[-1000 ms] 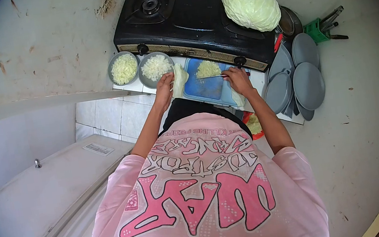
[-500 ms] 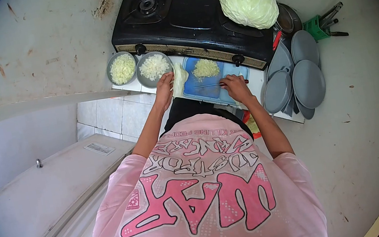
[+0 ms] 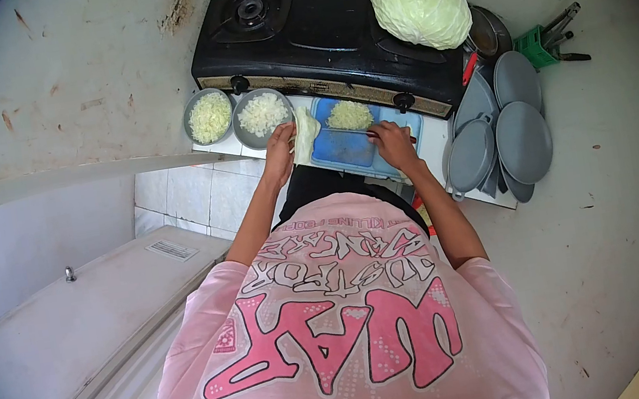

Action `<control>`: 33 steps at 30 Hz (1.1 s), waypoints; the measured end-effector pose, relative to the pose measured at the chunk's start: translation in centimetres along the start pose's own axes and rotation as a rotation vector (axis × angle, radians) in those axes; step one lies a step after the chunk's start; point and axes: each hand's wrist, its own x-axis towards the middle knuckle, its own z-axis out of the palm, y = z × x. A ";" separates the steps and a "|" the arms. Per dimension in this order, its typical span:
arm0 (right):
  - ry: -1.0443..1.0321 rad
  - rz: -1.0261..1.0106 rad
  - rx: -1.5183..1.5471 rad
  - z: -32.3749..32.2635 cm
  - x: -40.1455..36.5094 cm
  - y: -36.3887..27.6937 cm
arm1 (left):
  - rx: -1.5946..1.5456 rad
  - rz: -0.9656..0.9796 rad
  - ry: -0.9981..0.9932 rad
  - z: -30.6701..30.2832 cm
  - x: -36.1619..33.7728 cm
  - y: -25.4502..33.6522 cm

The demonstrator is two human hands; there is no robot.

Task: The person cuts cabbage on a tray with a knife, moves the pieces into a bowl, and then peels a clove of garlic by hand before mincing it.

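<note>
My right hand is closed round the handle of a knife, whose blade lies along the near edge of a pile of chopped cabbage. The pile sits on the far part of a blue cutting board. At the board's left edge, my left hand grips a pale piece of cabbage; some of its fingers are hidden. Just beyond that hand stands a grey bowl of white chopped pieces. Left of it, a second grey bowl holds pale green chopped cabbage.
A black gas stove runs behind the board, with a whole cabbage on its right side. Several grey plates or lids lean at the right, near a green basket of utensils. A white door-like panel is at the left.
My right hand has moved the knife away from me, from the bare middle of the board to the cabbage pile. The pile looks pushed slightly farther back. My left hand still holds its piece.
</note>
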 end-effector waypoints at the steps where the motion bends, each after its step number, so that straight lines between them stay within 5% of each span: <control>1: -0.005 -0.030 0.019 -0.1 -0.5 0.2 | 0.000 -0.002 -0.004 -0.1 0.0 0.0; 14: 0.074 0.110 -0.018 1.8 0.8 -0.8 | -0.021 0.012 -0.022 0.3 0.4 0.3; 33: -0.019 0.001 0.230 -4.9 -2.1 5.1 | -0.027 -0.009 0.033 0.5 0.0 -0.6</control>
